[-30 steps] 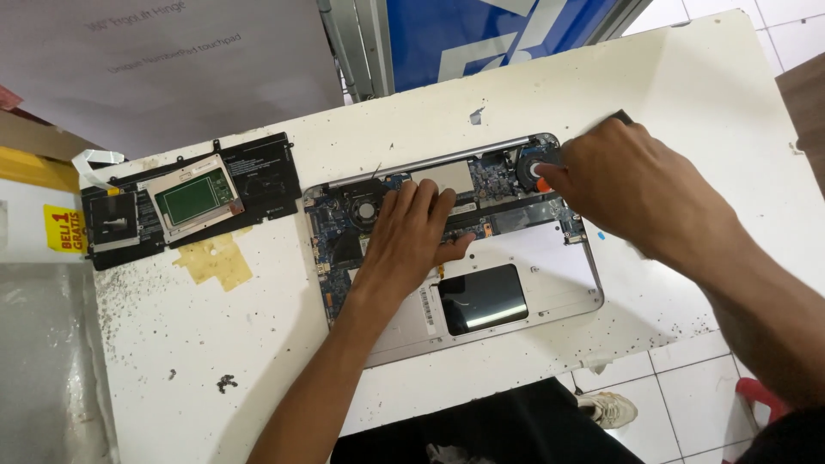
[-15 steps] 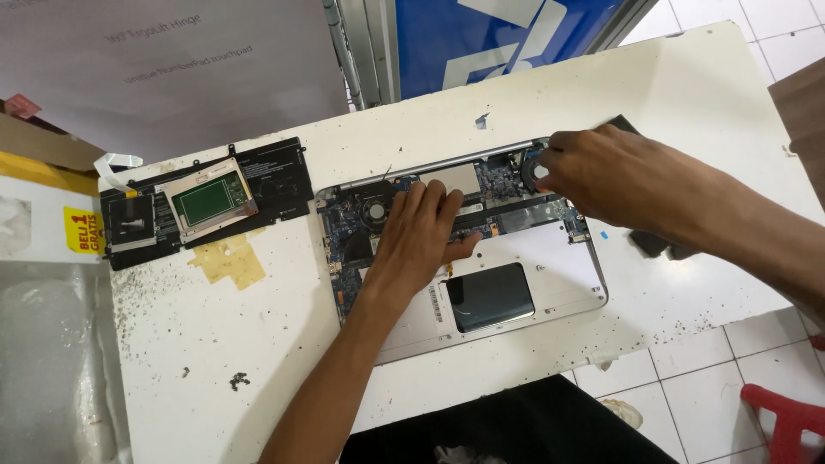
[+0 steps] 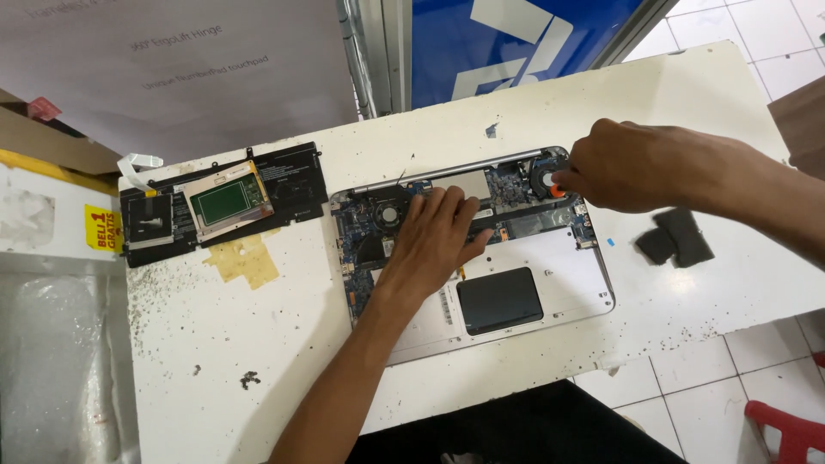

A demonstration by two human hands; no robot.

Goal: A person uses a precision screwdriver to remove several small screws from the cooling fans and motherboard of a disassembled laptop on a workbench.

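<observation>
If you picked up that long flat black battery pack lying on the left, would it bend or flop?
Probably not. The long flat black battery pack looks like a row of rigid slabs, so it should lift stiffly and feel heavy for how thin it is. It lies flat on the white table, so it likely slides, never rolls. The white ribbon cable at its end would flop.

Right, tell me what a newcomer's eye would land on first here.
The opened laptop at the middle of the white table, circuit boards bare, draws the eye. The left hand lies flat on it; the right hand grips an orange-tipped tool by the fan. A removed black battery lies left.
</observation>
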